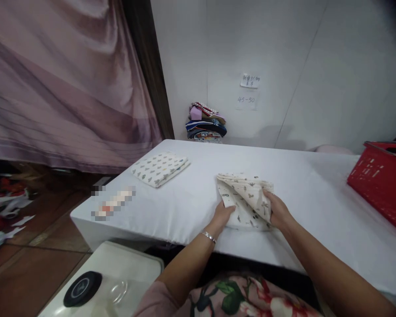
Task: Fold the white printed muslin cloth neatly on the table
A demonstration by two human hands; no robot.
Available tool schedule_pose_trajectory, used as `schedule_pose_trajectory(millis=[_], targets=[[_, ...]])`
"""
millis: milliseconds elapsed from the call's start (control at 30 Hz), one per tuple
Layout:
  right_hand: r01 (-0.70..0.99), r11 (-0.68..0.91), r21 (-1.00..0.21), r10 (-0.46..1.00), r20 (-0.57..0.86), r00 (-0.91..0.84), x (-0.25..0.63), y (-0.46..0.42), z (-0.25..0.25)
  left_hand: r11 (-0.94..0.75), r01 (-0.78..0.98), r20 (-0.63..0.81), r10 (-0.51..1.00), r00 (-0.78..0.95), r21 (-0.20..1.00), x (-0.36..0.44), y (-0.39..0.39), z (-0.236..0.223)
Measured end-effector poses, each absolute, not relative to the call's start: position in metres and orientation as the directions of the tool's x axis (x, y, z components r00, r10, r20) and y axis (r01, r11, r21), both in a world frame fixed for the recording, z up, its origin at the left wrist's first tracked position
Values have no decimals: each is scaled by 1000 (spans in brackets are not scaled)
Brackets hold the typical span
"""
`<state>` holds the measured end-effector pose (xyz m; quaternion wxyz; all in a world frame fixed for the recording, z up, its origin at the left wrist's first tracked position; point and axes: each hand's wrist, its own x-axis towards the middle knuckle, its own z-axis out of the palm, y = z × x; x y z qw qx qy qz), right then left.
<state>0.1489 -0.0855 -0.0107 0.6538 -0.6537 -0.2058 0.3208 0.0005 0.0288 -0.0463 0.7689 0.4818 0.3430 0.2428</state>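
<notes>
Both hands are on a white folded cloth (246, 196) with small grey-green printed figures, at the table's near side. My left hand (222, 215) grips its lower left edge, thumb on top. At the right edge, my right hand (276, 209) pinches the fabric and lifts part of a layer, so a fold gapes diagonally across the cloth. The fingertips beneath the cloth are hidden. Farther left, a second folded cloth (160, 169), white with a grey cloud-like print, lies flat and apart from both hands.
The white-covered table (198, 193) spans the view. A red plastic basket (383, 180) stands at its right end. Behind the table rises a stack of folded textiles (205, 125). A pixelated item (114, 203) lies at the left edge. Below is a pale box-like surface (132, 264) with a black round object (83, 288).
</notes>
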Motion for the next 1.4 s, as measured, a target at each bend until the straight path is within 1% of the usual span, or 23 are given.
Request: schedule_pose_trajectory(millis=[100,167,233,267,333,400,433,500,533,567,600,667,767,833,867,933,1033,1100,1167,1233,1267,1300,1400], targets=[[-175,-76,-982,667,-181,722,150,-78,1,407,-35,-289,705,647,913,5,34,-42],[-181,-52,-982,626,-173,760,161,-77,24,429,-67,-284,700,655,901,6,43,-31],[-136,30,-990,573,-95,814,181,-84,51,399,-117,-242,736,632,909,1,58,-16],[-91,81,-993,542,-33,840,194,-93,63,364,-137,-212,765,608,921,-3,66,-9],[5,140,-990,430,65,901,219,-119,73,291,-128,-172,807,565,948,-15,82,1],[39,123,-992,340,79,937,236,-155,58,243,-59,-168,806,568,968,-31,95,0],[16,92,-996,328,45,944,241,-176,42,230,-11,-181,796,577,973,-39,99,-4],[-127,-44,-991,386,-134,913,243,-216,1,211,97,-228,789,571,973,-54,103,-16],[-175,-87,-981,376,-195,906,242,-234,-20,198,152,-249,793,556,968,-60,104,-23],[-169,-90,-982,364,-190,912,240,-249,-38,174,202,-258,801,540,964,-65,105,-29],[-156,-91,-984,312,-177,934,238,-260,-52,139,252,-256,810,528,958,-69,107,-34],[-124,-106,-987,258,-148,955,237,-271,-65,30,344,-216,828,518,938,-71,111,-39],[-17,-277,-961,219,-80,972,243,-258,-55,-179,501,-124,849,514,847,-65,125,-36],[102,-399,-911,273,-12,962,252,-236,-43,-263,589,-98,855,509,764,-57,136,-31],[164,-434,-886,320,18,947,257,-224,-38,-274,625,-107,859,501,731,-52,141,-29],[284,-457,-843,412,83,907,271,-197,-34,-262,676,-147,863,484,689,-42,151,-25],[442,-495,-749,515,157,843,295,-155,-35,-228,708,-193,866,462,669,-23,164,-23],[519,-559,-647,574,151,805,309,-127,-36,-201,718,-202,878,434,667,-11,172,-22],[622,-612,-489,652,133,746,319,-99,-36,-173,733,-203,897,394,658,1,180,-21],[726,-600,-336,738,117,664,326,-71,-36,-152,745,-202,910,362,649,13,188,-21],[762,-582,-283,771,106,628,328,-58,-36,-144,748,-199,916,349,648,17,192,-21],[786,-566,-250,793,96,601,330,-46,-36,-136,748,-193,922,336,650,22,194,-22],[817,-537,-208,824,76,561,334,-17,-39,-135,731,-154,937,313,669,31,198,-25]])
